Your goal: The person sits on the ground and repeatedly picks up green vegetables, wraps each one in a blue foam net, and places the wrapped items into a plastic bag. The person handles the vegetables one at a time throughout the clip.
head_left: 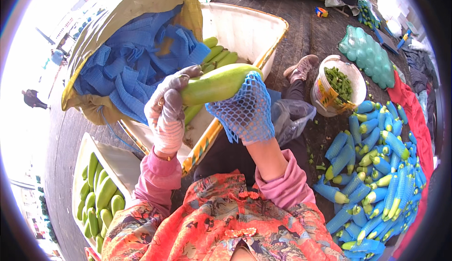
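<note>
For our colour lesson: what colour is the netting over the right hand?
Blue, open-mesh netting; the head view shows it best.

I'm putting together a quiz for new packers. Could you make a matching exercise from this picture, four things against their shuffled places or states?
1. Long pale-green vegetable
2. Flat blue mesh strips
3. Round white plastic bucket
4. Pile of blue-netted green vegetables

A. Contains green leafy pieces
B. Beside the long red cloth
C. Gripped by the left hand
D. Inside the tan sack

Pairs: 1-C, 2-D, 3-A, 4-B
</note>
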The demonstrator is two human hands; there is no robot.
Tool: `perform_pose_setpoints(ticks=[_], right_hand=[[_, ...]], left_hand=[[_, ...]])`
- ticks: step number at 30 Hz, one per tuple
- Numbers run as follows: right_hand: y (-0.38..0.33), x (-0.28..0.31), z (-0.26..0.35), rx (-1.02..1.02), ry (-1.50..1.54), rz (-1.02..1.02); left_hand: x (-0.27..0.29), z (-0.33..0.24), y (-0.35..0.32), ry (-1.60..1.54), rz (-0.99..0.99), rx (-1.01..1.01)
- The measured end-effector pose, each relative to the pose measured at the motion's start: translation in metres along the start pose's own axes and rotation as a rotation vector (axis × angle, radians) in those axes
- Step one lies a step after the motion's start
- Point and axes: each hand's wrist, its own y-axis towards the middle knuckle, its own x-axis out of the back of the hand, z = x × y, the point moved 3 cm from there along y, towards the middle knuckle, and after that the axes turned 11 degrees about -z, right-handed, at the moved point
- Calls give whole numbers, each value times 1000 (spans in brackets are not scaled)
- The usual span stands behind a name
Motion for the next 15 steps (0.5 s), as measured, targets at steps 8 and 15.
perform_pose_setpoints(ticks=[8,15], right_hand=[[-68,-25,42,1120,-2537,-64],[-115,14,134,1277,-1778,-362]], left_hand=[[83,57,15,1606,110,150],[13,25,-7,536,-249,307]])
